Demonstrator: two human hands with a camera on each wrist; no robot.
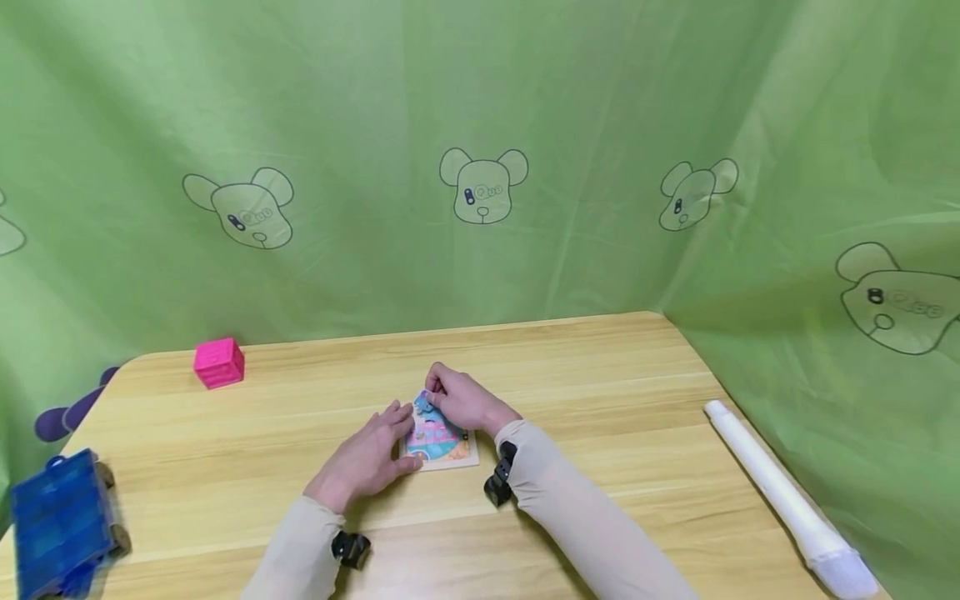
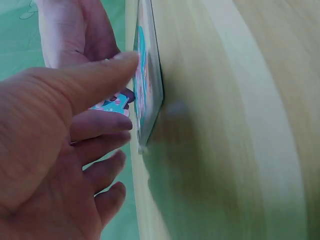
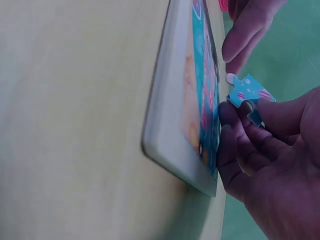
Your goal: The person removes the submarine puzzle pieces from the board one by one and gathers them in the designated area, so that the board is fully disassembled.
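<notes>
A small square jigsaw puzzle in a pale frame (image 1: 463, 463) lies on the wooden table, its picture pink, blue and orange. My right hand (image 1: 467, 403) pinches a blue jigsaw piece (image 3: 250, 92) with pink-striped spots between thumb and fingers, tilted up over the far part of the puzzle. The piece's knobbed edge shows in the right wrist view. My left hand (image 1: 369, 457) lies at the puzzle's left side, fingers extended, with the thumb (image 2: 107, 75) at the near left corner of the frame. Part of the picture is hidden behind the right hand.
A pink cube (image 1: 219, 363) sits at the table's far left. A blue wheeled toy cart (image 1: 62, 521) stands at the near left edge. Along the right edge lies a long white tube (image 1: 780, 492). Green curtain (image 1: 570, 250) hangs behind the table (image 1: 600, 383).
</notes>
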